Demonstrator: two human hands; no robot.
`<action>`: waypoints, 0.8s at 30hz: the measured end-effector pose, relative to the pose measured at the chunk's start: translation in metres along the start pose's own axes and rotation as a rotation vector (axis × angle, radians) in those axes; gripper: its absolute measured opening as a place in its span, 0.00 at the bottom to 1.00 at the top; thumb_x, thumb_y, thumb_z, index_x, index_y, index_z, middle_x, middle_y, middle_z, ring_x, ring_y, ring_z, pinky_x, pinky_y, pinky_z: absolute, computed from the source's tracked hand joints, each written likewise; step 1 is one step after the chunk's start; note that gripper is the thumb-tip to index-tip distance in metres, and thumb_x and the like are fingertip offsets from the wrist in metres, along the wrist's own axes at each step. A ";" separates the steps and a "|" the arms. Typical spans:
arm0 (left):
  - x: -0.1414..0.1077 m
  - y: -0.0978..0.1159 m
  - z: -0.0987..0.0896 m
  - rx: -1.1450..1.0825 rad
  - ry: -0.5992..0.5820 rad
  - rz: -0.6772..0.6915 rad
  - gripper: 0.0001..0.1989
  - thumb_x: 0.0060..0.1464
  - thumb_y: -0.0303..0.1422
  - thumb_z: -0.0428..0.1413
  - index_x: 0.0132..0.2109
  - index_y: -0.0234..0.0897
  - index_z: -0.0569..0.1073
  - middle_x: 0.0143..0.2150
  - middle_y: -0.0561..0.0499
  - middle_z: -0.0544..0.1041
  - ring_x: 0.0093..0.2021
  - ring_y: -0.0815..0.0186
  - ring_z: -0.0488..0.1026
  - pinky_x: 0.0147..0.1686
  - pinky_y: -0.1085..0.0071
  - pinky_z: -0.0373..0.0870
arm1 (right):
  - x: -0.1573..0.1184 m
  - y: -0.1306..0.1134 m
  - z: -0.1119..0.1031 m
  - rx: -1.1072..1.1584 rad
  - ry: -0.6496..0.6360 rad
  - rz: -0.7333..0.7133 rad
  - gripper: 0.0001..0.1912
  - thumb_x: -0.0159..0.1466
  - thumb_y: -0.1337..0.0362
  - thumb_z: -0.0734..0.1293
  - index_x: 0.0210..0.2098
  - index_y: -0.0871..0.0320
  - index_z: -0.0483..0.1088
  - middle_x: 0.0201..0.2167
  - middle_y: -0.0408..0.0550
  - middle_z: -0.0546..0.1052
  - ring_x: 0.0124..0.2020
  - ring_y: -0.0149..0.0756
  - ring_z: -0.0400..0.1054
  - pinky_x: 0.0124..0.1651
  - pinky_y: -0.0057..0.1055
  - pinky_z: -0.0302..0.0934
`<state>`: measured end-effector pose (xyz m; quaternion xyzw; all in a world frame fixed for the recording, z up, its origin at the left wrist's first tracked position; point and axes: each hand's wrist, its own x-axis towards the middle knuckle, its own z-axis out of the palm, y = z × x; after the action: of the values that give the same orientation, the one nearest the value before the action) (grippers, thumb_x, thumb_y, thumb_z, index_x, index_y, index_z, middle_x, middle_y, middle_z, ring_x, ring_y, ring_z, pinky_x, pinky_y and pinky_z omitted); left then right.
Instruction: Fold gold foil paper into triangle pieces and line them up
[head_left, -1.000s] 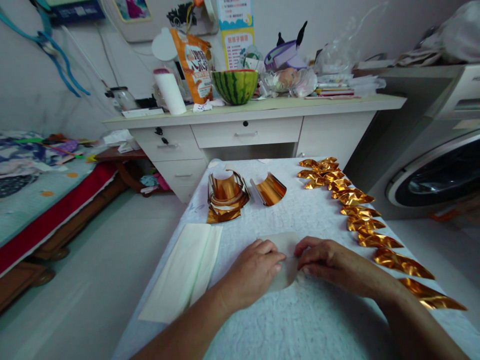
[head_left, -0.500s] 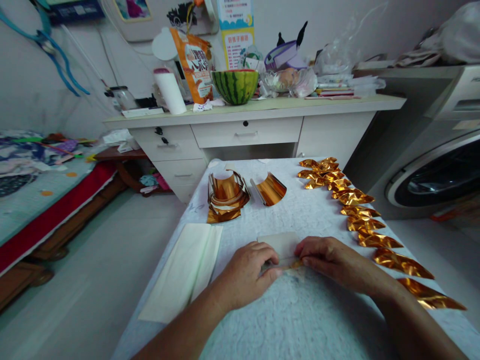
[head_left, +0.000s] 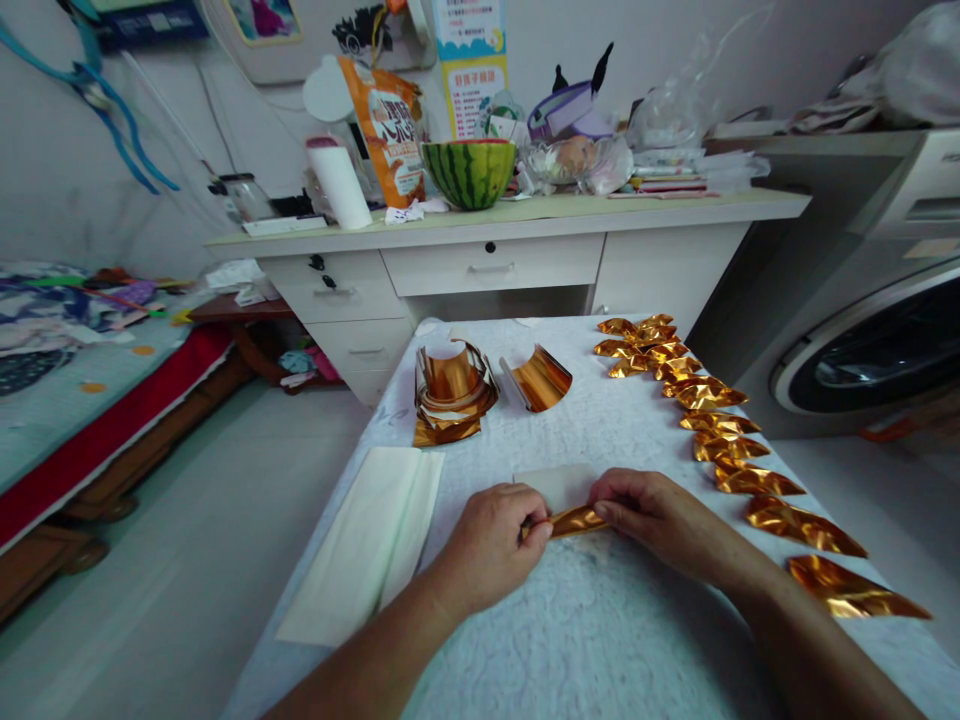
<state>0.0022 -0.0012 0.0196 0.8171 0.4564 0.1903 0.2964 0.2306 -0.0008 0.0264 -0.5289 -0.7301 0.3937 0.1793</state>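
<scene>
Between my two hands a narrow strip of gold foil paper (head_left: 576,521) is rolled up on the table. My left hand (head_left: 499,540) pinches its left end, fingers curled. The right end is gripped by the thumb and fingers of my right hand (head_left: 649,510). Just behind it lies a pale, flat rectangular sheet (head_left: 555,482), partly covered by my fingers. To the left of my left hand rests a stack of white paper (head_left: 360,545). Farther back stand a curled bundle of gold foil sheets (head_left: 454,385) and a single curved foil sheet (head_left: 544,380).
Several folded gold foil pieces (head_left: 731,425) line the table's right side. The table (head_left: 600,640) has a pale cloth. Beyond it is a white desk (head_left: 495,265) with a watermelon half (head_left: 470,175) and an orange pouch (head_left: 388,135). A washing machine (head_left: 877,270) stands at right, a bed (head_left: 97,390) at left.
The foil between my hands now shows a shiny gold rolled surface where the pale side showed before. My left fingers have closed in on its end; my right hand has barely shifted.
</scene>
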 end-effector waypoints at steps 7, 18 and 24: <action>0.003 0.000 0.004 -0.011 0.057 -0.079 0.05 0.49 0.24 0.55 0.29 0.38 0.70 0.28 0.56 0.75 0.30 0.69 0.71 0.32 0.74 0.60 | 0.004 0.001 0.005 -0.126 0.085 0.032 0.08 0.62 0.62 0.63 0.28 0.57 0.69 0.25 0.43 0.72 0.26 0.32 0.63 0.30 0.27 0.55; 0.002 -0.002 0.007 -0.002 0.082 -0.043 0.07 0.51 0.23 0.53 0.36 0.40 0.70 0.33 0.56 0.75 0.34 0.68 0.72 0.35 0.73 0.62 | 0.009 -0.004 0.012 -0.213 0.154 0.089 0.07 0.60 0.64 0.64 0.25 0.57 0.66 0.24 0.43 0.73 0.25 0.32 0.63 0.29 0.28 0.50; 0.004 -0.002 0.009 0.004 0.091 -0.032 0.07 0.52 0.23 0.52 0.35 0.39 0.70 0.35 0.54 0.75 0.35 0.68 0.71 0.36 0.73 0.62 | 0.010 -0.002 0.015 -0.239 0.173 0.094 0.08 0.60 0.63 0.64 0.25 0.56 0.65 0.23 0.42 0.72 0.24 0.32 0.62 0.28 0.28 0.49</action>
<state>0.0078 0.0008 0.0117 0.8007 0.4829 0.2216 0.2766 0.2154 0.0023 0.0176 -0.6119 -0.7283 0.2648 0.1585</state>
